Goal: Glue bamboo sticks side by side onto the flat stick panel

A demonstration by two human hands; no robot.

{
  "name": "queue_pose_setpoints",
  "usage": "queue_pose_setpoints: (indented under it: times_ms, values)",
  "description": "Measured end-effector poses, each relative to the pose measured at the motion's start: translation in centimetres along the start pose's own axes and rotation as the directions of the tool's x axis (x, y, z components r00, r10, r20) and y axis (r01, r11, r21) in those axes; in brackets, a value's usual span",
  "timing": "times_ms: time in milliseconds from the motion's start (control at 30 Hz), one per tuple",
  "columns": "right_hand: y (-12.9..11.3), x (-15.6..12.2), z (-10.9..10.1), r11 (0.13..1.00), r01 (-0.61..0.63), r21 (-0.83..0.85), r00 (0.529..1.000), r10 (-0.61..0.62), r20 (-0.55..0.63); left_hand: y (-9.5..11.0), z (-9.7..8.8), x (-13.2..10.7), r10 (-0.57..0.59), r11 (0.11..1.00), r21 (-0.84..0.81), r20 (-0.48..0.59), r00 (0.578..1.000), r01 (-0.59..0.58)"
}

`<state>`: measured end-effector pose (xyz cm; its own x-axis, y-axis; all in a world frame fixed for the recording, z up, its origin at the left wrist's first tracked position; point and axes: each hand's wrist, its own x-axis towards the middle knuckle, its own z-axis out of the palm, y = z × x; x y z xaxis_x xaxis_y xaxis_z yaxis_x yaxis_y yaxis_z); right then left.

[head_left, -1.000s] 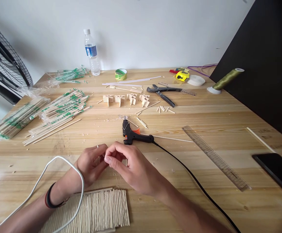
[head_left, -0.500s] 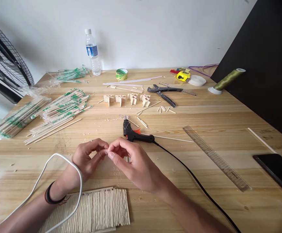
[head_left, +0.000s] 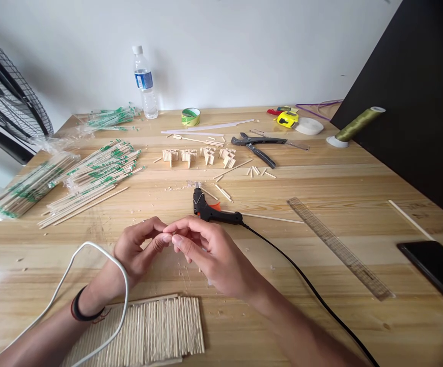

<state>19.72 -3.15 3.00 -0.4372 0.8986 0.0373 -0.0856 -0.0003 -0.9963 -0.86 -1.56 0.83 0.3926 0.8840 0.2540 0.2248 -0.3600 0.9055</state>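
Observation:
My left hand (head_left: 139, 250) and my right hand (head_left: 210, 252) meet fingertip to fingertip over the table. Both are closed in a pinch; whatever lies between the fingertips is too small and covered to name. Just beyond my right hand lies a black glue gun (head_left: 217, 213) with an orange trigger, its nozzle pointing away from me. Below my hands rests a panel of wooden sticks (head_left: 156, 329) laid side by side, partly covered by my left forearm. Farther back stand several small stick assemblies (head_left: 188, 157).
Packs of wooden sticks (head_left: 99, 168) lie left. Cutting pliers (head_left: 257, 145), cut stick pieces, a tape measure (head_left: 287, 120) and a thread spool (head_left: 359, 127) are behind. A clear ruler (head_left: 339, 250) and phone (head_left: 435, 270) lie right. A white cable (head_left: 126, 285) loops over my left forearm.
My right hand's fingers have shifted slightly, its index finger now stretching farther over toward the left fingertips. The left hand stays almost in place, and the things on the table have not moved.

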Motion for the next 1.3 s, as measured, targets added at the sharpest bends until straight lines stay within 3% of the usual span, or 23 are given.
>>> queue_pose_setpoints:
  times_ms: [467,900,1100,1300]
  values:
    - [0.2,0.2,-0.5,0.991,-0.057,0.121,0.998,0.054,0.029,0.9,0.0,0.0,-0.129,0.989,-0.056,0.116,0.985,0.136]
    - [0.1,0.1,-0.5,0.995,-0.045,0.089,0.999,0.043,0.028,0.9,-0.2,-0.2,-0.144,0.987,-0.037,0.189,0.971,0.154]
    - [-0.3,0.1,-0.3,0.998,0.009,-0.06,1.0,-0.01,-0.011,1.1,-0.1,-0.1,-0.157,0.988,0.022,0.176,0.972,0.156]
    - [-0.1,0.2,0.1,0.961,0.072,-0.267,0.994,-0.09,-0.056,1.1,0.1,-0.1,-0.089,0.99,0.122,0.157,0.984,0.07]
